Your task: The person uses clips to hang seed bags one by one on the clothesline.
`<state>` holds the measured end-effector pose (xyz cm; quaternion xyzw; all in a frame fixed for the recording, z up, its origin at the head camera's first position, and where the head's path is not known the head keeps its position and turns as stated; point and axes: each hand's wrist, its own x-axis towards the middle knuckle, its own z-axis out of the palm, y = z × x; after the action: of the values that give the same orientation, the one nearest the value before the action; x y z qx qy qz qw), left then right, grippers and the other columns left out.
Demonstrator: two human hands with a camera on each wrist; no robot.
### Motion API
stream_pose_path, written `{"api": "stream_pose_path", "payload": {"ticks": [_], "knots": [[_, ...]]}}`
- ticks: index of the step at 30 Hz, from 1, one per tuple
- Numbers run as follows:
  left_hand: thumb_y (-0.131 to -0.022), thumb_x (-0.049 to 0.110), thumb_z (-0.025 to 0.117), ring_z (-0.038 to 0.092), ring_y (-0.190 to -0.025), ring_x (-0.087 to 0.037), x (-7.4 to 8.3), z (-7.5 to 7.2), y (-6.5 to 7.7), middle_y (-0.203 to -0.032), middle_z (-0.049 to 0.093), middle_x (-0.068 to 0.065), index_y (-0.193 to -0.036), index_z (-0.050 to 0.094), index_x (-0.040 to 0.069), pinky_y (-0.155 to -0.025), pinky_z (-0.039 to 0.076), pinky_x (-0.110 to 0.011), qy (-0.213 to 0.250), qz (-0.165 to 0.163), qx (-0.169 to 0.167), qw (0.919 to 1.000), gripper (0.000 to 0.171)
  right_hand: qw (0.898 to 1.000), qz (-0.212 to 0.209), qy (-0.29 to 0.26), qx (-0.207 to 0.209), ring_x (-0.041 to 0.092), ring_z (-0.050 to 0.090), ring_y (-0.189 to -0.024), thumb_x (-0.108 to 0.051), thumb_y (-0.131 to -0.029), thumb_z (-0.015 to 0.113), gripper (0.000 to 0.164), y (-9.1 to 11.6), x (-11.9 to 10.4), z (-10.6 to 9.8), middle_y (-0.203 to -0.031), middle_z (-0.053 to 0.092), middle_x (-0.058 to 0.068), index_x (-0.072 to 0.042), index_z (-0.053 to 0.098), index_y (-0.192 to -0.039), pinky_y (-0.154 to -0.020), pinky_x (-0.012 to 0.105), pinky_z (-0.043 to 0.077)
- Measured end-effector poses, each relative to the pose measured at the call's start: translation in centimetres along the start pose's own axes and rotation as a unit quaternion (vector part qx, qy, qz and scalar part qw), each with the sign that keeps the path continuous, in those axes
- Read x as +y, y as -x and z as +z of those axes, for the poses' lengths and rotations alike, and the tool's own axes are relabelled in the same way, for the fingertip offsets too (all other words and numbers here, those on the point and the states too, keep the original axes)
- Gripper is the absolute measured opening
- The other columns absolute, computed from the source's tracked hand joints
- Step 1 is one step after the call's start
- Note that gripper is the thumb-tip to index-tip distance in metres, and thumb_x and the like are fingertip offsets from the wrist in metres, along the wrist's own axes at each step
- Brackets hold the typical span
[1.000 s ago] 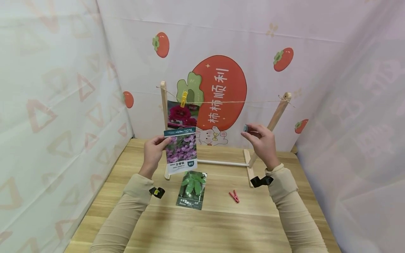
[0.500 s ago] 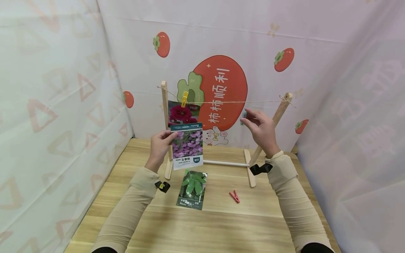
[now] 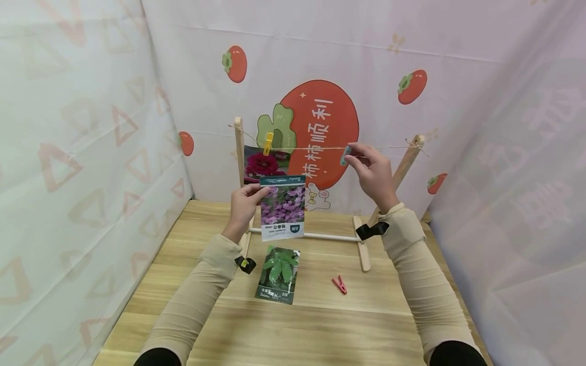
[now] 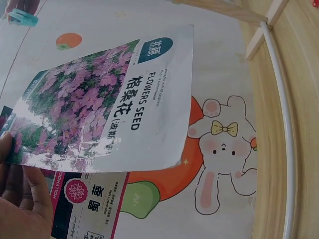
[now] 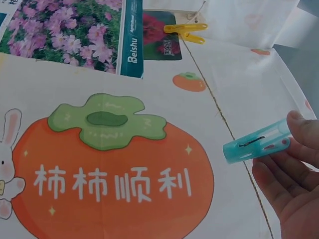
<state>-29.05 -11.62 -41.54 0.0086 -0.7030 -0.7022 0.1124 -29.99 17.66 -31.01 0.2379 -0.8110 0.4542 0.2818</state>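
My left hand (image 3: 245, 206) pinches the left edge of a seed packet (image 3: 282, 208) with pink-purple flowers, held up below the string (image 3: 316, 148). In my right hand (image 3: 374, 173) is a light-blue clothespin (image 5: 256, 143), pinched between thumb and fingers; it overlaps the string in the right wrist view. A yellow clothespin (image 3: 268, 144) fixes a packet with a dark red flower (image 3: 263, 163) to the string's left part. The held packet covers the lower part of that one in the head view.
A wooden frame (image 3: 407, 157) with a white crossbar (image 3: 331, 237) carries the string. On the wooden table (image 3: 311, 330) lie a green-leaf packet (image 3: 277, 274) and a red clothespin (image 3: 340, 284). Printed cloth (image 3: 458, 91) hangs behind and at both sides.
My left hand has carried the pink-purple flower packet right and slightly up. My right hand has raised the light-blue clothespin up and left to the string.
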Motion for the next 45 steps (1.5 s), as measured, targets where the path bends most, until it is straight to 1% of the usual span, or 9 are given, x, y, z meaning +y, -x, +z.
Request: {"api": "stream_pose_path", "payload": {"ticks": [4,10,19,25,31,35,39,42,45], "knots": [[-0.089,0.02,0.073,0.059,-0.074,-0.003,0.3,0.6,-0.3,-0.083,0.063,0.01,-0.109,0.069,-0.003,-0.066,0.051,-0.017,0.005,-0.001,-0.004,1.0,0.03,1.0,0.01,-0.005,0.007,0.006,0.061,-0.095,-0.014,-0.094,0.064,0.03,-1.0,-0.6,0.4,-0.108,0.067,0.015,-0.001,0.066,-0.121,-0.087,0.01,0.049],[-0.088,0.02,0.073,0.06,-0.075,-0.003,0.8,1.4,-0.8,-0.083,0.065,0.009,-0.109,0.07,-0.003,-0.067,0.051,-0.018,0.008,0.006,-0.013,0.9999,0.031,1.0,-0.007,-0.002,0.008,0.016,0.06,-0.095,-0.008,-0.095,0.062,0.027,-2.2,-1.4,1.0,-0.106,0.064,0.017,0.002,0.066,-0.119,-0.088,0.011,0.05],[-0.088,0.018,0.073,0.061,-0.07,-0.001,0.9,2.6,-1.4,-0.078,0.066,0.013,-0.107,0.071,-0.004,-0.063,0.051,-0.018,0.013,0.017,-0.018,0.9996,0.029,0.999,-0.018,0.001,0.031,0.015,0.057,-0.087,-0.004,-0.095,0.06,0.024,-3.2,-1.4,1.8,-0.104,0.063,0.023,0.008,0.066,-0.114,-0.081,0.005,0.045],[-0.088,0.024,0.074,0.059,-0.071,-0.004,1.1,3.1,-1.6,-0.09,0.07,0.003,-0.11,0.072,0.003,-0.063,0.05,-0.019,-0.007,-0.003,-0.022,0.9997,0.031,0.999,-0.024,-0.011,0.037,0.018,0.059,-0.086,-0.008,-0.095,0.061,0.023,-3.8,-1.2,2.4,-0.102,0.064,0.022,0.007,0.068,-0.112,-0.079,0.006,0.046],[-0.089,0.024,0.072,0.061,-0.077,-0.005,1.2,3.8,-2.0,-0.102,0.071,-0.008,-0.112,0.071,0.003,-0.065,0.05,-0.019,-0.001,-0.011,-0.038,0.9992,0.031,0.999,-0.023,-0.008,0.037,0.024,0.064,-0.085,-0.013,-0.095,0.061,0.022,-4.3,-0.9,2.7,-0.096,0.066,0.018,0.004,0.071,-0.107,-0.077,0.009,0.049],[-0.088,0.023,0.074,0.062,-0.076,-0.004,1.4,4.2,-2.2,-0.1,0.072,-0.007,-0.112,0.071,0.003,-0.063,0.05,-0.019,0.002,-0.016,-0.035,0.9993,0.032,0.999,-0.016,0.001,0.031,0.024,0.067,-0.087,-0.013,-0.096,0.061,0.023,-4.5,-0.8,3.0,-0.096,0.067,0.017,0.005,0.071,-0.106,-0.081,0.014,0.054],[-0.087,0.023,0.074,0.062,-0.077,-0.004,1.7,4.8,-2.4,-0.092,0.069,0.001,-0.11,0.071,0.002,-0.063,0.05,-0.019,0.011,-0.016,-0.038,0.9991,0.03,0.999,-0.023,0.01,0.031,0.025,0.068,-0.086,-0.012,-0.095,0.061,0.022,-4.7,-0.8,3.4,-0.095,0.069,0.018,0.005,0.071,-0.104,-0.08,0.017,0.055],[-0.088,0.021,0.073,0.061,-0.079,-0.004,1.8,5.2,-2.5,-0.087,0.067,0.006,-0.108,0.072,0.001,-0.065,0.049,-0.02,0.018,-0.013,-0.043,0.9988,0.028,0.999,-0.03,0.012,0.028,0.026,0.069,-0.085,-0.012,-0.095,0.062,0.021,-4.6,-0.6,3.8,-0.095,0.07,0.018,0.005,0.072,-0.103,-0.079,0.015,0.054],[-0.09,0.019,0.071,0.059,-0.079,-0.006,2.0,5.5,-2.4,-0.087,0.067,0.005,-0.108,0.072,0.001,-0.065,0.047,-0.022,0.021,-0.01,-0.048,0.9986,0.026,0.999,-0.039,0.014,0.02,0.027,0.069,-0.083,-0.011,-0.094,0.062,0.021,-4.5,-0.5,4.2,-0.095,0.071,0.019,0.006,0.072,-0.103,-0.076,0.01,0.05]]}}
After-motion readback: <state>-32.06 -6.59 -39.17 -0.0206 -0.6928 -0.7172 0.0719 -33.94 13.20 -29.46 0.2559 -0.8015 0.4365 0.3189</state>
